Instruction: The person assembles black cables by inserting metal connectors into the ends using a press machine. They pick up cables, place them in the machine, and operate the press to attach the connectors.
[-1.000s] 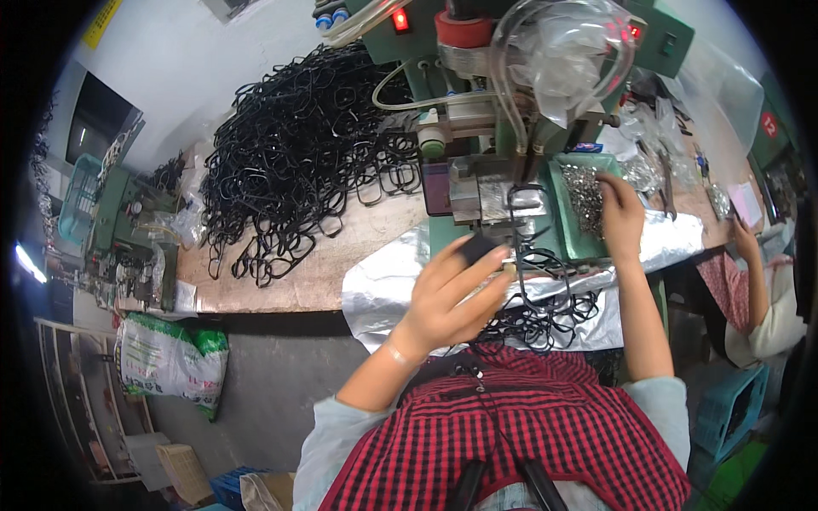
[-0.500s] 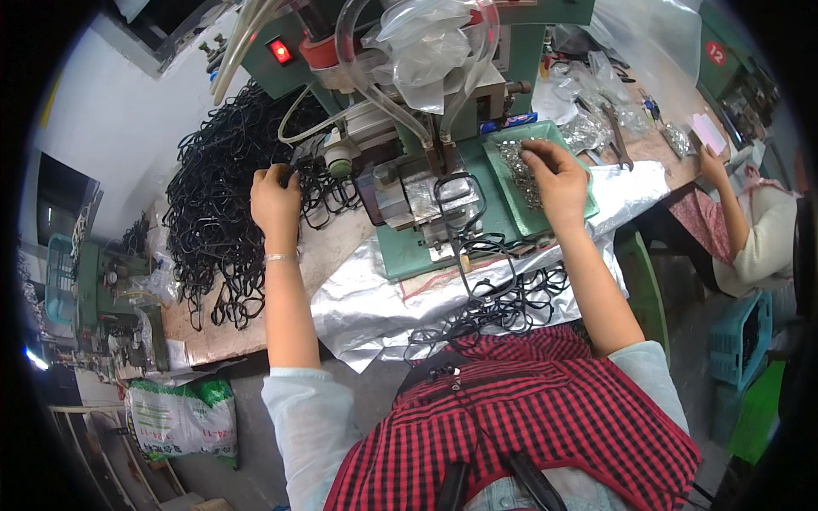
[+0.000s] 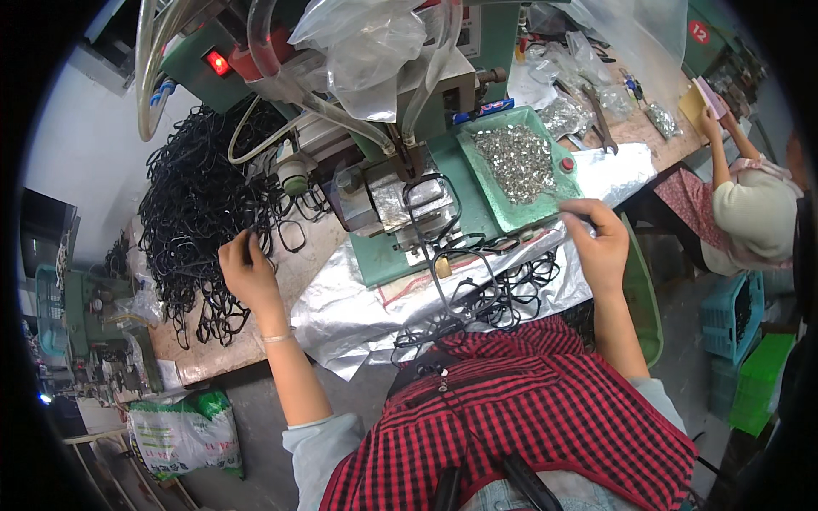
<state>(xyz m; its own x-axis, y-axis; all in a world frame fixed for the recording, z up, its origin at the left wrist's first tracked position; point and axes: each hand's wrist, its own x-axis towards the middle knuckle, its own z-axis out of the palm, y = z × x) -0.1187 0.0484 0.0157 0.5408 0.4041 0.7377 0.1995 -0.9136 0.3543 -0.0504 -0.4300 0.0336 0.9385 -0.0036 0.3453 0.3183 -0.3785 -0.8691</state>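
Observation:
My left hand (image 3: 249, 271) is at the near right edge of a big pile of black eyeglass frames (image 3: 192, 200). Its thumb and fingers are curled in with something dark between them, too merged with the pile to identify. Just off the near right corner of a green tray (image 3: 492, 198) is my right hand (image 3: 603, 247), thumb and forefinger bent toward each other; anything between them is too small to make out. Small shiny metal pieces (image 3: 515, 162) fill the tray. Under the head of the green machine (image 3: 417, 166), one black eyeglass frame (image 3: 433, 223) rests across the metal fixture, untouched by either hand.
More black frames (image 3: 511, 298) lie on silver foil (image 3: 328, 311) along the near table edge. Clear hoses (image 3: 260, 51) and a plastic bag (image 3: 362, 51) hang around the machine. A wrench (image 3: 601, 119) lies right of the tray. A co-worker (image 3: 754, 204) sits far right, holding papers.
My right hand has left the tray's metal pieces and moved nearer, past its corner. My left hand has come nearer along the pile's edge. The whole view has shifted slightly.

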